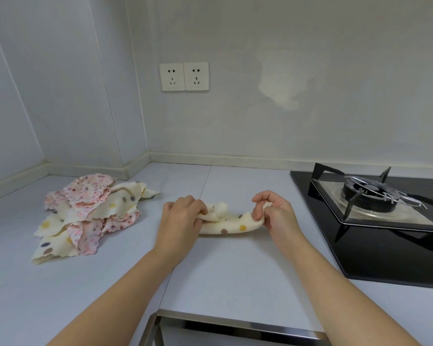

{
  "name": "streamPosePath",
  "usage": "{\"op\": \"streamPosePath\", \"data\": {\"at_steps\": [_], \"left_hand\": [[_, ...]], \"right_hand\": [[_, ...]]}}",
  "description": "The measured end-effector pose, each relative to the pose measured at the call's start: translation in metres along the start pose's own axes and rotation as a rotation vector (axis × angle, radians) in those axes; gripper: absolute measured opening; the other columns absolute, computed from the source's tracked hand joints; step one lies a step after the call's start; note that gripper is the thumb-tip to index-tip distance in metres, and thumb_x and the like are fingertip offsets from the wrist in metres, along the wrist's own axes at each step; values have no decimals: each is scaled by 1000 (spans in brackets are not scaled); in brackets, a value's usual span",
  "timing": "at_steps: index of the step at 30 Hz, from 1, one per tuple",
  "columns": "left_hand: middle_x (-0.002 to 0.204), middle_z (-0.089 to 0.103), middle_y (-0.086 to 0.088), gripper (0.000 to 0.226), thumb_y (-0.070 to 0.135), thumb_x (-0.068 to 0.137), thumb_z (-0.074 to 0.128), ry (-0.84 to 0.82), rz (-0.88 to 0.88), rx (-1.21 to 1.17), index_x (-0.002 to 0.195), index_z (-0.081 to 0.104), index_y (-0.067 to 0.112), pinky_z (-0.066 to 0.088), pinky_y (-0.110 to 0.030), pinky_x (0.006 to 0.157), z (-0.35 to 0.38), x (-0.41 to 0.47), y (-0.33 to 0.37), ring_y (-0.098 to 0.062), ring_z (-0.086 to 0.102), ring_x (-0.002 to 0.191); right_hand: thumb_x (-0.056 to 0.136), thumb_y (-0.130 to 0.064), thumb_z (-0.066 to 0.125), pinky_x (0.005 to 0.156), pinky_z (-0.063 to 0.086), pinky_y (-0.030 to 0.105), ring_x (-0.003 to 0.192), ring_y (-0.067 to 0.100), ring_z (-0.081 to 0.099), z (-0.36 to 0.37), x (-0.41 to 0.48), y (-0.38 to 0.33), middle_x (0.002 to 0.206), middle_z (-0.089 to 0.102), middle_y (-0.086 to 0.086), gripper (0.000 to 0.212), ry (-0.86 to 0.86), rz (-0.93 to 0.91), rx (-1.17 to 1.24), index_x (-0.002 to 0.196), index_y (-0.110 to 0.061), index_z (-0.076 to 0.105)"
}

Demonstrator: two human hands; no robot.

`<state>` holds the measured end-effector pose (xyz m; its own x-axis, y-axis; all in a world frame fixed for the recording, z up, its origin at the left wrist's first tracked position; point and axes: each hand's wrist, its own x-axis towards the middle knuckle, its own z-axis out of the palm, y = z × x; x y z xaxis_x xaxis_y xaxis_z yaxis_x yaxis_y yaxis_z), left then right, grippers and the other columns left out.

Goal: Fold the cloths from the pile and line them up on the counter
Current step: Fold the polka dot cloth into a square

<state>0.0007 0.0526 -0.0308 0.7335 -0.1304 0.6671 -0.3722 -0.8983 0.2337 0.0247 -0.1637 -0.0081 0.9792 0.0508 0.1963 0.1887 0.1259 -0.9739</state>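
One left hand (179,216), one right hand (275,213). One cloth (233,223) held. One pile (85,211), too tangled to count. Two sockets (172,76). One hob (385,258). One counter (223,270).

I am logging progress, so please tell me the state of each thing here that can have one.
dotted cloth: bunched, unfolded, held at both ends
left hand: grips its left end
right hand: pinches its right end
pile: heaped, unfolded
burner: no flame, no pot
sockets: nothing plugged in

Pale grey walls (285,46) are meeting in a corner behind the light tabletop (223,270). A double socket (184,76) is sitting on the back wall, and a black gas stove (385,248) is lying at the right.
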Motion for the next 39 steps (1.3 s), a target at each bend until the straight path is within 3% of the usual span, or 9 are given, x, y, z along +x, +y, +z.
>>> {"op": "streamPosePath", "data": {"at_steps": [6,10,15,20,24,28,34,36,39], "left_hand": [[94,52,6,23,-7,77,53,337,-242,-339,82,50,15,34,-19,73,-22,9,3,-8,46,86],[71,50,-4,2,9,73,43,200,-323,-736,71,42,9,38,-20,55,-36,5,2,-12,44,65],[66,37,-25,44,39,78,40,196,-292,-741,66,40,-3,26,-23,53,-36,3,4,-15,34,59],[67,52,-19,41,40,71,44,33,-278,-765,67,53,1,33,-22,53,-39,5,-2,-14,45,61],[67,61,6,32,32,72,50,-89,-292,-819,73,63,3,37,-14,57,-44,10,-4,-6,50,62],[70,68,-17,30,20,81,43,-220,-319,-927,84,63,-3,42,-22,51,-51,11,-5,-21,58,58],[60,63,2,19,15,87,53,-298,-322,-503,74,65,21,45,-28,59,-42,10,-3,-12,55,57],[64,61,10,19,19,85,55,-229,-262,-181,70,60,30,48,-33,63,-34,9,-3,-10,55,64],[93,62,14,17,15,85,53,-151,34,-118,91,63,28,50,-33,73,-22,5,-2,-11,58,87]], "right_hand": [[65,22,24,68,39,25,53,10,44,-6,2,-2,48,48,-2,47,159,-127,-63,70,-10,58],[60,5,32,61,40,26,52,14,45,-9,1,-3,46,50,2,30,139,-158,-30,67,-9,58],[79,-12,38,44,35,23,43,21,46,-8,-1,-7,51,56,12,23,45,-147,14,70,-5,57],[89,-12,40,37,27,19,40,21,47,-12,-1,-12,61,62,11,26,5,-89,0,73,-7,59],[90,-1,45,60,48,24,73,15,66,-1,-9,-2,79,73,3,24,-192,-98,-329,83,-11,66],[87,-1,44,85,52,21,93,7,67,17,-14,5,97,74,-5,33,-410,-79,-699,94,-16,72],[95,-19,36,91,30,34,98,23,59,0,-3,5,100,69,-2,28,-30,-151,-1391,111,-22,59],[92,-18,38,87,29,34,100,22,58,-3,-3,6,101,67,-2,28,-13,-114,-1454,110,-22,58],[91,-18,41,91,31,34,110,20,53,1,-4,8,116,63,-4,34,-124,-169,-1413,118,-24,61]]}}
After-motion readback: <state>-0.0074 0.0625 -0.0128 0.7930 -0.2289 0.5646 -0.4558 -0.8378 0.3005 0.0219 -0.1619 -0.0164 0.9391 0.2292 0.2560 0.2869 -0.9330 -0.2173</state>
